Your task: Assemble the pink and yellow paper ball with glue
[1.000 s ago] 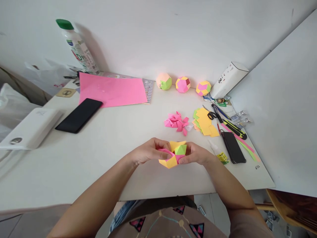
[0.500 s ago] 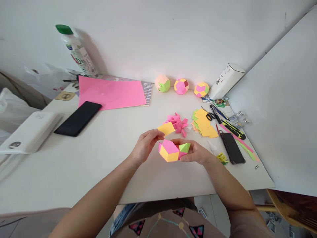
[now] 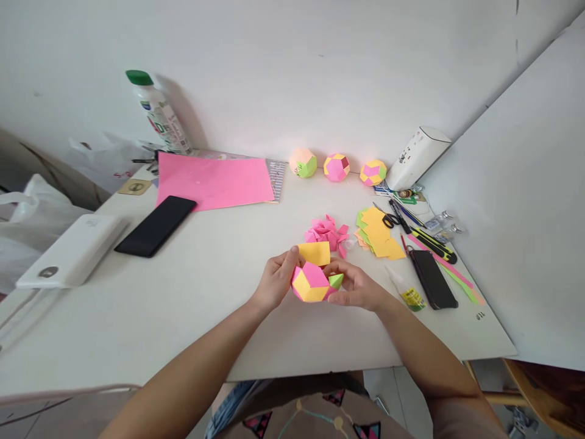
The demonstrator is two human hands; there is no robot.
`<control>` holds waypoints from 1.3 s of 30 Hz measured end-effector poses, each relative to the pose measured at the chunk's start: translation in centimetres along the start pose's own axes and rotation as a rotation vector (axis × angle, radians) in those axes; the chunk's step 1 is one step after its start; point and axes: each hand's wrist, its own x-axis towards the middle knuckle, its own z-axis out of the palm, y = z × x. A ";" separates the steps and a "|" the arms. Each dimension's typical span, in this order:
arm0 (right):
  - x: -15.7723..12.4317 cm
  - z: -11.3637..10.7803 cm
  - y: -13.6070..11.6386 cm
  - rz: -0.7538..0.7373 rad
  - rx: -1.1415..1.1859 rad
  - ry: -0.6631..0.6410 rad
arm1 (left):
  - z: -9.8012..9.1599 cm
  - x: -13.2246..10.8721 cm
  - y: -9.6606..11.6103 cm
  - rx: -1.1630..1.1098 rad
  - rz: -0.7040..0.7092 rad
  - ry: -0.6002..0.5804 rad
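Note:
Between my hands is a partly built paper ball [image 3: 312, 284] with pink, yellow and green faces. My right hand [image 3: 359, 285] grips its right side, close to a green folded flap [image 3: 336, 281]. My left hand [image 3: 277, 277] pinches a small yellow paper rectangle [image 3: 315, 253] with thumb and fingers, held just behind the ball's upper edge. The left fingers also lie against the ball's left side; whether they grip it too is hard to see. Behind my hands lies a heap of pink folded paper pieces [image 3: 328, 231].
Three finished paper balls [image 3: 336, 167] stand along the wall. Right of the pink heap are yellow and green paper slips [image 3: 377, 231], scissors [image 3: 390, 220], a glue bottle [image 3: 406, 289], a cutter [image 3: 434, 245] and a phone [image 3: 432, 279]. A pink sheet [image 3: 214, 183] and black tablet [image 3: 156, 226] lie left.
My left hand has brought the yellow paper right, against the back of the paper ball, and its fingers now meet the ball. The whole view has shifted slightly.

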 end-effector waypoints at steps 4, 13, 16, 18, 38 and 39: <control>0.0 0.1 0.2 -0.026 -0.092 0.034 | 0.2 -0.3 0.3 0.118 0.003 0.017; 0.1 0.8 0.5 0.100 -0.059 -0.037 | 0.5 -0.4 0.2 0.246 0.063 -0.009; 0.2 0.9 0.7 0.100 -0.079 -0.046 | 0.5 -0.4 -0.1 0.291 0.088 -0.011; 0.2 1.0 1.0 0.086 -0.095 -0.052 | 0.5 -0.3 -0.3 0.303 0.099 -0.014; 0.4 1.7 1.4 0.161 0.106 -0.002 | 0.9 -0.6 -0.4 0.353 0.091 -0.032; 0.4 1.8 1.4 0.158 0.107 -0.003 | 1.0 -0.7 -0.4 0.351 0.097 -0.033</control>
